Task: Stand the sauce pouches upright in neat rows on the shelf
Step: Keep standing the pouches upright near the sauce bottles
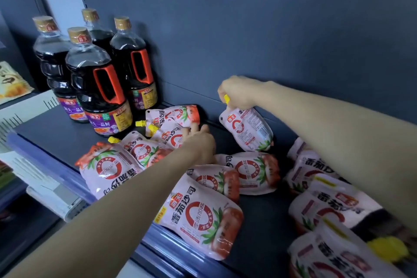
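Several white-and-red sauce pouches with yellow spouts lie flat and jumbled on the dark shelf (56,133). My right hand (241,92) grips the top of one pouch (248,128) by its yellow cap, holding it nearly upright close to the back panel. My left hand (198,144) reaches into the pile at the middle, fingers resting on a lying pouch (168,134) beside another flat pouch (173,116). A large pouch (198,214) lies at the front edge under my left forearm. More pouches (327,205) are heaped at the right under my right arm.
Several dark soy sauce bottles (99,88) with orange handles stand at the back left of the shelf. The grey back panel (248,29) rises behind. A blue price rail (45,165) runs along the front edge. Paper packs sit at the far left.
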The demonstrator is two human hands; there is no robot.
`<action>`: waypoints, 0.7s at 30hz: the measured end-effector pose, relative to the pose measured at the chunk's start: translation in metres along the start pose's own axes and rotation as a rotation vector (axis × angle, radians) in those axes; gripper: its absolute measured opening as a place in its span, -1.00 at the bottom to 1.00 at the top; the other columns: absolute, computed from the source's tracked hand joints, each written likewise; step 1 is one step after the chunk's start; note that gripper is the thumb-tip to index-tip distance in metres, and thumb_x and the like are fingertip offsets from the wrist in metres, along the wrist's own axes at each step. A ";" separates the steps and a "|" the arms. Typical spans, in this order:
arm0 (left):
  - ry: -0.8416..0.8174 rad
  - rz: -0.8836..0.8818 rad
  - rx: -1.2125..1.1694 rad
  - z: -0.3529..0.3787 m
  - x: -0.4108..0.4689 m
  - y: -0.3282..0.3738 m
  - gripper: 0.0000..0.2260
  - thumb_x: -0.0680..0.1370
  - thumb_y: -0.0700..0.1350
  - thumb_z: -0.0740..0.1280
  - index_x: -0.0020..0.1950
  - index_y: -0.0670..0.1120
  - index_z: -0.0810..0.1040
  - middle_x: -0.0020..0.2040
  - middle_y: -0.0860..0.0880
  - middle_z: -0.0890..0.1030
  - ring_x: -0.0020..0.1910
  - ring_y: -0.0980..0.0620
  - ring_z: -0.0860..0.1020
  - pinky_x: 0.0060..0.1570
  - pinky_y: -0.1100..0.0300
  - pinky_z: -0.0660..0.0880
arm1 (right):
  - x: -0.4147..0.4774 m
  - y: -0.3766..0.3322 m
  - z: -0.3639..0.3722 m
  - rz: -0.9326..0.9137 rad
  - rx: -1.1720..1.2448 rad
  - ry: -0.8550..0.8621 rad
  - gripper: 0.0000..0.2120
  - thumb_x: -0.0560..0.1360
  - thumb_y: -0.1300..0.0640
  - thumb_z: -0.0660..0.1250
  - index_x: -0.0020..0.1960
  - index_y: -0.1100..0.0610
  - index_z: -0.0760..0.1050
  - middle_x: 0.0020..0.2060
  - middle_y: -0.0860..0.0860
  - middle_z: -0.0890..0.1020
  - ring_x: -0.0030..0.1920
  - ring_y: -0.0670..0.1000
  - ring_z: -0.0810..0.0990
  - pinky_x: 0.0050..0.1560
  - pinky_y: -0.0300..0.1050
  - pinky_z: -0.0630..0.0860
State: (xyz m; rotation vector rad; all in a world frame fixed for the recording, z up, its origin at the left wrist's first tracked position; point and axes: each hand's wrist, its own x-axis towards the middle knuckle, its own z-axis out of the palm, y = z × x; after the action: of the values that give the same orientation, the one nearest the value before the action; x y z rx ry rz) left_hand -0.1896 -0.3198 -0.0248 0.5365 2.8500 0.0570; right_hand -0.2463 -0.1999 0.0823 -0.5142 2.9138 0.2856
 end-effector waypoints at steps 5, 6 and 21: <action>0.149 0.026 -0.379 -0.020 0.000 0.003 -0.90 0.39 -0.06 0.40 -0.12 -0.02 0.63 -0.04 -0.04 0.45 0.11 -0.14 0.40 0.11 0.06 0.34 | -0.026 0.022 -0.010 0.133 -0.070 0.074 -0.90 0.45 0.25 0.34 -0.05 0.16 0.57 -0.14 0.11 0.54 -0.18 0.16 0.49 -0.22 -0.13 0.38; 0.179 0.055 -0.452 -0.026 0.000 0.006 -0.91 0.39 -0.10 0.42 -0.14 -0.07 0.63 -0.10 -0.05 0.51 0.01 -0.11 0.47 -0.03 0.14 0.40 | -0.031 0.025 -0.011 0.164 -0.063 0.090 -0.91 0.45 0.25 0.33 -0.07 0.16 0.57 -0.15 0.11 0.54 -0.19 0.16 0.48 -0.22 -0.13 0.38; 0.245 0.315 -0.705 -0.077 0.001 0.042 -0.79 0.37 -0.24 0.46 -0.06 -0.07 0.53 -0.15 -0.04 0.56 -0.17 -0.04 0.51 -0.11 0.14 0.46 | -0.058 0.040 -0.001 0.293 0.333 0.134 -0.90 0.44 0.21 0.35 -0.09 0.24 0.56 -0.22 0.10 0.54 -0.21 0.10 0.45 -0.38 -0.15 0.29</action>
State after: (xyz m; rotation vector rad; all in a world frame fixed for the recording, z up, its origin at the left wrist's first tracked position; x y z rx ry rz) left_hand -0.1941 -0.2801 0.0537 0.8347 2.6608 1.1922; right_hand -0.2070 -0.1448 0.1014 -0.0565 3.0701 -0.2065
